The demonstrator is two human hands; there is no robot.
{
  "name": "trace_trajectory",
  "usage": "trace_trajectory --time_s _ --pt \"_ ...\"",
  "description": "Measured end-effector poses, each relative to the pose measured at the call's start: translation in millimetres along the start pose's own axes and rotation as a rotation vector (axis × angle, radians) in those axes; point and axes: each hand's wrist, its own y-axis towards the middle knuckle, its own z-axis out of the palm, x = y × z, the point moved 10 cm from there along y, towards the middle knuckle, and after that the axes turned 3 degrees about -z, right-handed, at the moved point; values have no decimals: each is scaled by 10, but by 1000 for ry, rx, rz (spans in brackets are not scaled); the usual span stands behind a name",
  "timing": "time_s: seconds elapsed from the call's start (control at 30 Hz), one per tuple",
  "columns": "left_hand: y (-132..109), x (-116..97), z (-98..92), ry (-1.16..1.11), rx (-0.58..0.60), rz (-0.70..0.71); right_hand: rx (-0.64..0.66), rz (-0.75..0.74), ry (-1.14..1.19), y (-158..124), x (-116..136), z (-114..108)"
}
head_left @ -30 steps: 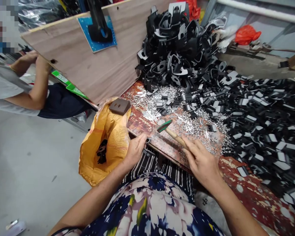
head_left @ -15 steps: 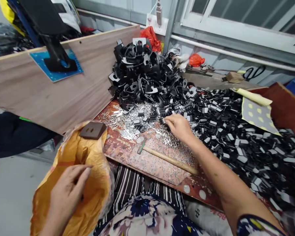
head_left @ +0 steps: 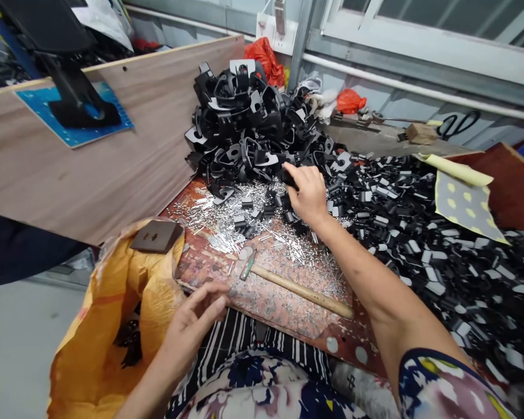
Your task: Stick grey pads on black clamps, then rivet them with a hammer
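My right hand (head_left: 307,189) is closed on a black plastic part (head_left: 289,179) at the front edge of a tall heap of black plastic clips (head_left: 239,125). My left hand (head_left: 196,317), fingers apart and holding nothing, hovers by the table's front edge. Between the hands lie loose silver pins (head_left: 220,224) and a hammer (head_left: 300,289) with a wooden handle. Small black parts (head_left: 388,233) cover the right side of the table. A yellow sack (head_left: 100,326) with black pieces inside stands open left of my left hand.
A brown block (head_left: 156,236) sits on the sack's rim. A wooden board (head_left: 148,110) stands along the left, with a black bracket (head_left: 85,107) on it. Scissors (head_left: 459,125) and a dotted yellow-grey sheet (head_left: 466,203) lie at the back right.
My left hand has moved right and up from over the sack to the table edge. My right hand has gone from the small parts up to the clip heap. The view has shifted slightly.
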Motion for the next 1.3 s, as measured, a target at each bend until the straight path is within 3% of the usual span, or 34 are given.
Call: trace_trajectory --time_s 0.07,0.17,0.27,0.33,0.43,0.53,0.67,0.73,0.83,0.93,1.03,1.1,1.17,1.3 --pt "78 -41 279 -266 93 -73 24 -163 60 -400 449 -143" --pt "131 -58 669 -541 213 -198 65 -544 187 -1158 1261 -271" --pt "135 38 770 -613 199 -293 7 -753 230 -1675 1630 -414" --pt "130 95 714 -607 168 -310 44 -717 263 -1666 1528 -408" --pt "116 141 535 -602 72 -287 111 -487 296 -1224 991 -271" --pt "61 192 430 -615 6 -278 190 -234 159 -670 349 47" --pt "-77 316 490 -534 98 -330 371 -80 80 -244 -133 549" --pt "-143 382 494 -498 131 -360 352 28 150 -132 -296 611" --pt "-174 407 465 -453 146 -359 115 228 302 -76 -475 317" --pt "-111 282 432 -372 118 -254 -113 268 320 -250 -296 -196" --pt "-46 95 507 -325 114 -142 -65 53 310 -594 369 -479" --pt "-31 13 634 -335 152 -124 16 -44 400 -910 783 -520" --pt "-31 -39 751 -360 178 -118 77 -39 500 -1203 1027 -492" --pt "-66 -64 943 -392 242 -123 82 55 551 -1549 1153 -431"
